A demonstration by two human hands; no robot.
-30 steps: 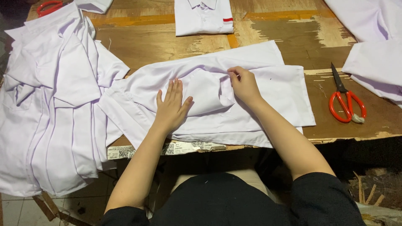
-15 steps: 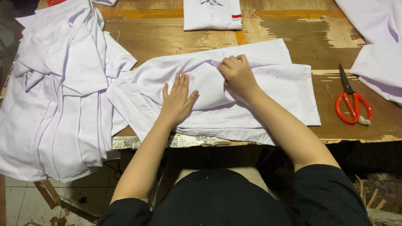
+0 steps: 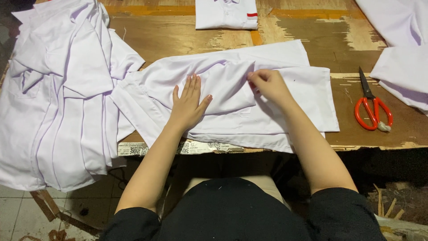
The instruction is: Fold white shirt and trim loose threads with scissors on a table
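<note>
White shirt: we find it flat on the tabletop, long axis left to right; our left hand presses it, fingers spread open; our right hand, fingers closed, pinches its fold just right of the left

To my far left, a heap of white garments drapes over the edge of the worn wooden table. A folded white shirt with a red tab lies at the far edge, straight ahead. Red-handled scissors rest shut to my right, near more white cloth. Below the table I see a tiled floor.
</note>
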